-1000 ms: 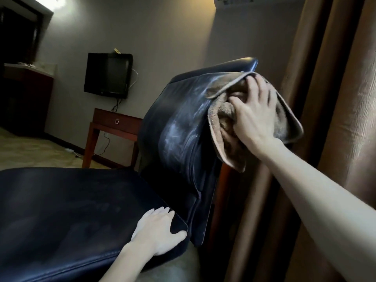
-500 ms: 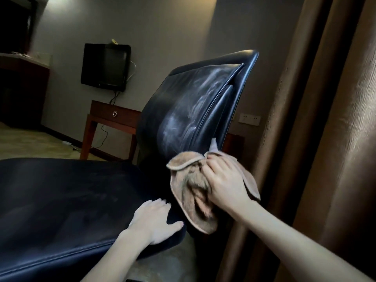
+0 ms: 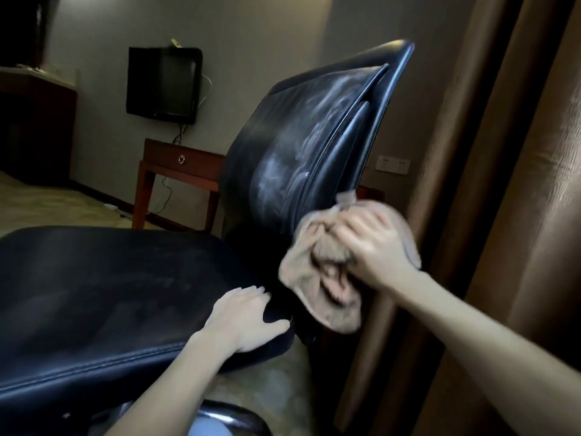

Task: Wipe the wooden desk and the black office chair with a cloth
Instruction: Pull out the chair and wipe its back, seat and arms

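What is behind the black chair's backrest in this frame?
Behind the backrest: a grey wall with a socket plate, the brown curtain, and a wooden side table whose right end the backrest hides. The right hand and cloth cover the backrest's lower edge.

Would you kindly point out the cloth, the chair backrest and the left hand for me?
cloth [image 3: 327, 297]: head view, on its crumpled lower folds.
chair backrest [image 3: 283, 158]: head view, on the streaked front leather.
left hand [image 3: 245, 319]: head view, on the back of the hand.
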